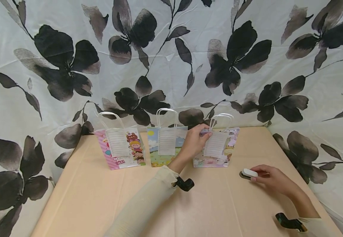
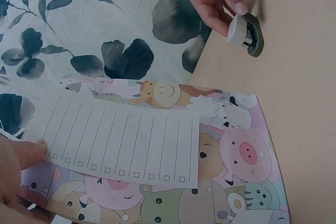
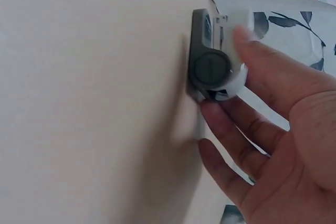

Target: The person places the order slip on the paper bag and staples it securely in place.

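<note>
At the right-hand paper gift bag [image 1: 232, 144], my left hand [image 1: 193, 143] pinches the top edge, its thumb over a white checklist sheet [image 1: 215, 146] lying against the bag's front. Cartoon animals cover this bag [image 2: 249, 153], and the sheet [image 2: 126, 142] carries ruled lines with small boxes, as the left wrist view shows. My right hand [image 1: 273, 179] holds a small white and dark grey stapler [image 1: 248, 173] between thumb and fingers, low over the table to the right of the bag. In the right wrist view the stapler [image 3: 210, 72] has a round dark pivot.
Two more gift bags stand in the row to the left: a pink one [image 1: 103, 141] with cartoon figures and a landscape one [image 1: 153, 149]. Each bears a lined sheet and white handles. Behind the tan table [image 1: 100, 204] hangs a white cloth [image 1: 171, 79] with dark flowers.
</note>
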Tool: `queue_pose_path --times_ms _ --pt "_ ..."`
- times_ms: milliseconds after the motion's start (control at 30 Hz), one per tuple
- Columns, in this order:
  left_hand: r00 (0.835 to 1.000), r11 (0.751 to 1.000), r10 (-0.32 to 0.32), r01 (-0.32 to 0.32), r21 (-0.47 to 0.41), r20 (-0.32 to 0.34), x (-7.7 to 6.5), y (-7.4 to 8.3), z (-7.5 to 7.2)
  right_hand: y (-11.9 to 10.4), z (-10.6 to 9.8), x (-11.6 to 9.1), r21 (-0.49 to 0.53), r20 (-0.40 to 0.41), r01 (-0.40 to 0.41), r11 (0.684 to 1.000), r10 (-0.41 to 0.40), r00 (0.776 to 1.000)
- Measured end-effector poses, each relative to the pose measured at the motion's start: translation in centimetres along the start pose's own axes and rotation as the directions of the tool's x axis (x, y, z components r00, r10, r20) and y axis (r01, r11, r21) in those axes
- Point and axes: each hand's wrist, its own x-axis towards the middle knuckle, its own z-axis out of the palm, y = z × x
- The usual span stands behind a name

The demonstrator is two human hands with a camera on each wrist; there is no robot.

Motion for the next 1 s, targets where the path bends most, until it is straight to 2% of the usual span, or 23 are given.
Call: queue_pose_path --times_ms 67,200,333,533,667,767,867,933,1000 --pt "1.000 1.000 0.001 -0.001 -0.002 0.001 0.0 0.1 0.0 -0.1 0.3 0.2 -0.022 -0.017 -0.015 1.000 0.014 1.000" --pt "1.000 1.000 0.005 -0.005 -0.004 0.003 0.0 0.2 -0.1 -0.4 0.6 0.4 -0.053 -0.041 0.012 0.999 -0.014 0.999" --pt "1.000 1.000 0.006 -0.006 -0.001 0.001 0.1 0.2 -0.1 -0.4 0.6 0.6 -0.056 -0.025 0.044 0.997 -0.045 0.999" --pt "1.000 1.000 -0.002 0.002 0.002 0.002 0.1 0.1 0.0 -0.6 0.3 1.0 0.003 -0.005 0.017 1.000 -0.017 1.000" --pt "1.000 1.000 -0.008 0.008 -0.004 0.008 0.0 0.1 0.0 -1.1 -0.4 1.4 0.073 -0.022 0.065 0.995 -0.064 0.998" --pt "1.000 1.000 -0.009 0.009 -0.009 0.011 -0.1 0.1 0.0 -1.8 -1.2 1.7 0.179 -0.040 0.142 0.974 -0.137 0.990" --pt "1.000 1.000 -0.005 0.005 -0.020 0.013 -0.1 0.0 0.0 -2.6 -2.2 2.1 0.302 -0.065 0.216 0.929 -0.206 0.976" --pt "1.000 1.000 -0.002 0.003 -0.027 0.016 -0.1 0.0 -0.1 -3.4 -2.8 2.4 0.345 -0.087 0.248 0.905 -0.232 0.969" --pt "1.000 1.000 -0.002 0.003 -0.029 0.018 -0.1 0.0 -0.1 -4.3 -3.5 2.7 0.341 -0.128 0.260 0.903 -0.229 0.965"
